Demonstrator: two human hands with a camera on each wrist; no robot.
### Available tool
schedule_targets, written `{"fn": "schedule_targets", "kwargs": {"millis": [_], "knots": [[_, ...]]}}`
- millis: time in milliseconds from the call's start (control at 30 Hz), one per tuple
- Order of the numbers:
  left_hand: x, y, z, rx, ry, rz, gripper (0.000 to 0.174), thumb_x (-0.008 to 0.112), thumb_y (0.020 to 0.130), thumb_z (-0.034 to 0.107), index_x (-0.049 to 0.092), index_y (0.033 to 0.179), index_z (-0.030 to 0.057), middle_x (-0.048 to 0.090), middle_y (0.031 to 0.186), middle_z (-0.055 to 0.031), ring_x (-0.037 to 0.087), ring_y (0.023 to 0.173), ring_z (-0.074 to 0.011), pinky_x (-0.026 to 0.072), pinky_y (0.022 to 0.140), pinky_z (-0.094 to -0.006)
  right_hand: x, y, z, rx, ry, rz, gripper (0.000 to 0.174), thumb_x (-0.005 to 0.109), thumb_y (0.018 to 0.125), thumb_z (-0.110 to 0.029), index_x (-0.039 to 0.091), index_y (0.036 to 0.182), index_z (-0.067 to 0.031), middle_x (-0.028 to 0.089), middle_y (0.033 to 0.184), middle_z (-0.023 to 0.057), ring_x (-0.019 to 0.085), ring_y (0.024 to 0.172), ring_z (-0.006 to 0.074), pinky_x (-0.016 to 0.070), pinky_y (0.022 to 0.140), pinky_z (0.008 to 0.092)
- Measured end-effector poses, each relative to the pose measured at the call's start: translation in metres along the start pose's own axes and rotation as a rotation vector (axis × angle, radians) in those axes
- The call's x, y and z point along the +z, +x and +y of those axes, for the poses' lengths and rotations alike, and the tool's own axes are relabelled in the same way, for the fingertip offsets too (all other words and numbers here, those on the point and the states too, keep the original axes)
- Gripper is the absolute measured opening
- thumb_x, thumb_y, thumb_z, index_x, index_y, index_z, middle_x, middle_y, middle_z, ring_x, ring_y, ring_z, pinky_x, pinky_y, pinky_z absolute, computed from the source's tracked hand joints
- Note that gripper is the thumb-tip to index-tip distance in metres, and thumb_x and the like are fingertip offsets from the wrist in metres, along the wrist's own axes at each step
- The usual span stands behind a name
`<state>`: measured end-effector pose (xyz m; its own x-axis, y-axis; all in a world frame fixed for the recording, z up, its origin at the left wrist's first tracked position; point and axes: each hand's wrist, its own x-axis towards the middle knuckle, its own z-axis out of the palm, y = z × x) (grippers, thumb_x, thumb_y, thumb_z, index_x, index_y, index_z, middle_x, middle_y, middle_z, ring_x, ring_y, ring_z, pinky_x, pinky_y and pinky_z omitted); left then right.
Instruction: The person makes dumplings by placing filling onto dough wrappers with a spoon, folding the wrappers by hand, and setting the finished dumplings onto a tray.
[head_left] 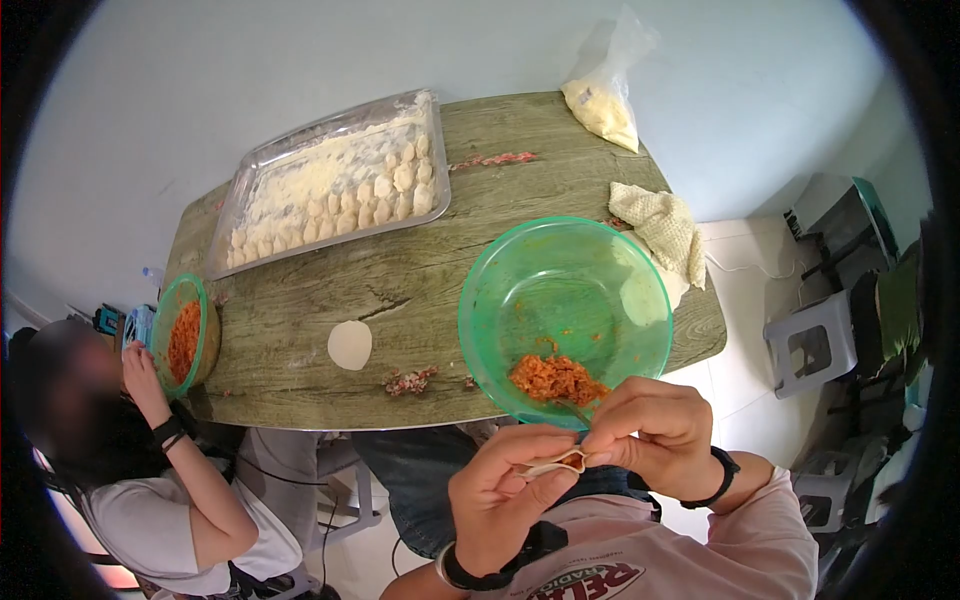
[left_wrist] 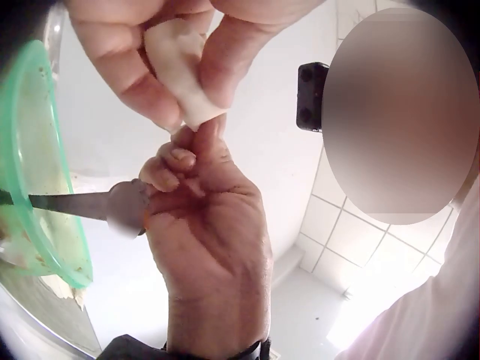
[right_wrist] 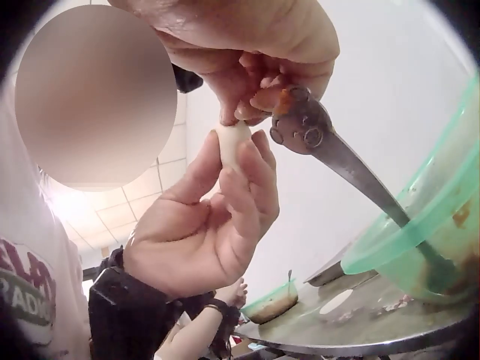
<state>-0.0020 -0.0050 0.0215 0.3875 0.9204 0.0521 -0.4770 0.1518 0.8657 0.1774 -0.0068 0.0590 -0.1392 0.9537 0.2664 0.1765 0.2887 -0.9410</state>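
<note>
Both hands meet at the table's front edge, over the person's lap. My left hand [head_left: 505, 490] holds a folded dough wrapper [head_left: 553, 464] between thumb and fingers; in the left wrist view the pale wrapper [left_wrist: 178, 71] lies between them. My right hand [head_left: 655, 435] pinches the wrapper's end with thumb and fingertip. Close beside that hand, the metal spoon [right_wrist: 360, 180] leans out over the rim of the green bowl [head_left: 490, 280], its round handle end near the palm. Orange-red filling [head_left: 555, 380] lies in the bowl.
A floured tray [head_left: 330, 236] with several dumplings stands at the back left. One round wrapper [head_left: 350, 345] lies on the table [head_left: 440, 330]. A cloth [head_left: 665, 225] and a bag of flour [head_left: 605, 110] are at the right. Another person [head_left: 190, 500] sits at the left by a second bowl [head_left: 208, 335].
</note>
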Motion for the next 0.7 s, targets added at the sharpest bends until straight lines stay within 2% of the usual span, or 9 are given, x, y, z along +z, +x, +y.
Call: {"fn": "schedule_targets", "kwargs": {"millis": [167,300,467,700], "knots": [[-0.0017,0.0008,0.0004,-0.005,-0.028,0.033,0.030,0.061,0.081,-0.010,0.056,0.110,-0.0077,0.054,0.113,-0.0149,0.058,0.103,-0.0205,0.0488,0.089,-0.0293,0.0008,-0.0005,0.0021,0.024,0.016,0.010,0.015,0.068,0.080,-0.005,0.066,0.094,-0.0009,0.064,0.085,0.0086,0.061,0.072,0.0187,0.0472,0.063,0.0276],[0.0007,0.0012,0.0005,0.004,-0.053,0.029,0.029,0.060,0.081,-0.011,0.056,0.110,-0.0075,0.054,0.112,-0.0149,0.058,0.103,-0.0207,0.0493,0.088,-0.0296,0.0007,0.0015,0.0068,-0.034,-0.019,-0.001,0.014,0.068,0.080,-0.005,0.064,0.093,-0.0004,0.064,0.083,0.0081,0.061,0.072,0.0185,0.0469,0.063,0.0273],[0.0001,0.0015,0.0011,-0.033,-0.050,0.010,0.029,0.059,0.082,-0.011,0.056,0.111,-0.0074,0.054,0.112,-0.0147,0.058,0.102,-0.0204,0.0483,0.089,-0.0298,0.0007,0.0016,0.0058,-0.023,-0.015,-0.004,0.008,0.068,0.079,-0.003,0.063,0.085,-0.0015,0.061,0.078,0.0071,0.060,0.070,0.0182,0.0461,0.061,0.0271],[-0.0018,0.0010,-0.0009,-0.056,-0.045,-0.004,0.030,0.059,0.082,-0.011,0.055,0.111,-0.0075,0.054,0.113,-0.0150,0.058,0.103,-0.0203,0.0473,0.091,-0.0305,-0.0021,0.0005,0.0044,-0.046,-0.039,-0.027,0.008,0.067,0.080,-0.003,0.065,0.087,-0.0014,0.061,0.079,0.0083,0.060,0.070,0.0189,0.0456,0.060,0.0275]]}}
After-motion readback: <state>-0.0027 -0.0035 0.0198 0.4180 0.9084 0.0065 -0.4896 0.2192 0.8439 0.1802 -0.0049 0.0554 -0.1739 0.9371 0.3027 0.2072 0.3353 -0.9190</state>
